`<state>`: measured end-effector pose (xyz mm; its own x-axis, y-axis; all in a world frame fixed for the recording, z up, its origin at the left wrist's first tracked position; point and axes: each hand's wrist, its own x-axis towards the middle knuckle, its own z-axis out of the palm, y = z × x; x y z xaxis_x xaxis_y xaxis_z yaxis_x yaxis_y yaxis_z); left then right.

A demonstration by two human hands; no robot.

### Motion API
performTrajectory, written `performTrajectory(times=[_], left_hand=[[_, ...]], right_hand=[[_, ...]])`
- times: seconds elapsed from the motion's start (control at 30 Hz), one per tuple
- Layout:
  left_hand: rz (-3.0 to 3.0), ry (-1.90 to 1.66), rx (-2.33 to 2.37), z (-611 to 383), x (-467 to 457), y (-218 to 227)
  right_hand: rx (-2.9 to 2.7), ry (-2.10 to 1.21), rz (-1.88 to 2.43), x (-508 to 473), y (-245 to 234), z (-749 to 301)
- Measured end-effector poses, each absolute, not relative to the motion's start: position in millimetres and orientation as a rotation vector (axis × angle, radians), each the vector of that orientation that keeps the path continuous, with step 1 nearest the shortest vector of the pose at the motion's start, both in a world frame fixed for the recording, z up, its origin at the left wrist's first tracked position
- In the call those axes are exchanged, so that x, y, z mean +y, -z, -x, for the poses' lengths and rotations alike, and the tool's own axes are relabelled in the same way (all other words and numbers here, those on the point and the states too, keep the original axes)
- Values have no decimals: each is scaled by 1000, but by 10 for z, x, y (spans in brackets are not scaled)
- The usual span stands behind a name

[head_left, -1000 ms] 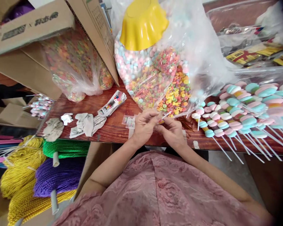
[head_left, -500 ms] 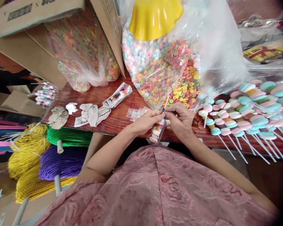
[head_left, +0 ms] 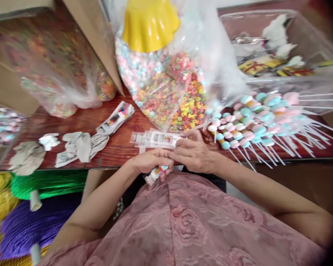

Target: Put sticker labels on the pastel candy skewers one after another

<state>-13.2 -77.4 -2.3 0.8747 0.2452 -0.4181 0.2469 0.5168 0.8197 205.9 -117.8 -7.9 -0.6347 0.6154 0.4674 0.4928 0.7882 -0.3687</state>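
My left hand [head_left: 152, 162] is closed around a bagged marshmallow skewer [head_left: 154, 176], whose pink, white and blue pieces poke out below the fingers near my lap. Pressed up against it, my right hand [head_left: 192, 153] has its fingers curled in; what they grip is hidden. The skewer's stick is also covered by the hands. Just beyond the knuckles, several clear printed bags [head_left: 158, 139] lie fanned out on the red-brown table [head_left: 119, 147], their right end close to my right fingers.
Marshmallow skewers [head_left: 246, 127] are piled on the right, sticks outward. Behind stand a big bag of marshmallows and gummy rings [head_left: 161, 99], a yellow fluted bowl [head_left: 151, 26] and a clear bin [head_left: 316, 40]. Leftward lie printed packets [head_left: 115, 118], crumpled gloves [head_left: 81, 146] and a cardboard box [head_left: 94, 40].
Both hands have come down toward my lap, and the skewer has tilted with them. My right fingers have curled in beside the left hand. The camera view has shifted to the right.
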Motion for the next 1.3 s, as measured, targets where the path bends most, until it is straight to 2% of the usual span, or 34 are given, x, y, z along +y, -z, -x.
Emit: performTrajectory(times=[0.1,0.27,0.4,0.47,0.57,0.67,0.8,0.9,1.1,1.3], left_hand=[[-1462,38,614,193,-871,-13],[-2624,-319,740,310,-1099,-72],[-2917,-563,612,340,-1189,36],[-2852,-583,645,299,-1198,94],[-2530,-607,811,201,-1181,102],[-1964,-703,991,121,-1105,15],[-1037,-715,1078,34,-933,-95],[-687,-741,972,-56,-838,-81],[-466,-733,862,-150,-802,55],[-587,-691,827,-116,-833,12]], right_hand=[[-2339,-348,958,-1381,149,-1893],[-1890,-787,1204,-1538,287,-1687],[-1625,-1206,1210,-1555,314,-1684],[-1625,-1166,1215,-1593,285,-1762],[-1771,-746,1271,-1680,204,-2040],[-2016,-200,1453,-1729,142,-2432],[-2347,140,1651,-1724,183,-2728],[-2466,222,1630,-1692,272,-2703],[-2549,303,1644,-1623,363,-2562],[-2175,5,1579,-1505,288,-2545]])
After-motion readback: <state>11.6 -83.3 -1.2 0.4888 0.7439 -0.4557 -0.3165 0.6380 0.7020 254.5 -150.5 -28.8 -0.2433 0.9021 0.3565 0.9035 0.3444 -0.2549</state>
